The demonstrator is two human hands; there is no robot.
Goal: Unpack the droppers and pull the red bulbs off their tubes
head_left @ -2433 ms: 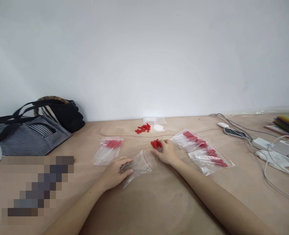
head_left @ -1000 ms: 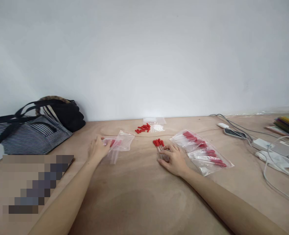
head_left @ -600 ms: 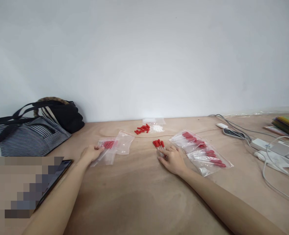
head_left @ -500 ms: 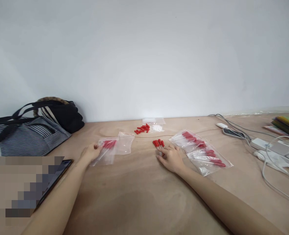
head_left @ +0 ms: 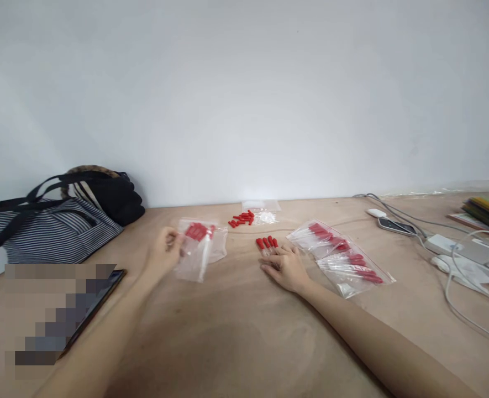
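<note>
My left hand [head_left: 167,246] pinches the edge of a clear zip bag [head_left: 190,265] holding several droppers with red rubber bulbs [head_left: 198,232]. The bag is tilted up and partly covers another clear zip bag [head_left: 219,243] lying behind it. My right hand [head_left: 288,268] lies palm down with its fingers spread over several loose droppers [head_left: 264,243]. Their red bulbs point away from me, and their stems are partly hidden under my fingers. To the right of that hand lie zip bags of red-bulbed droppers [head_left: 335,246], overlapping each other.
Loose red rubber bulbs [head_left: 242,218] lie near the wall beside a pile of thin clear tubes [head_left: 266,218]. A striped bag [head_left: 62,232] stands at the left, above a tablet-like device [head_left: 99,304]. Cables, a power strip [head_left: 468,249] and folders [head_left: 488,213] occupy the right.
My left hand has lifted the zip bag of droppers off the table and moved it to the right, tilting it. My right hand has stayed almost in place over the loose droppers.
</note>
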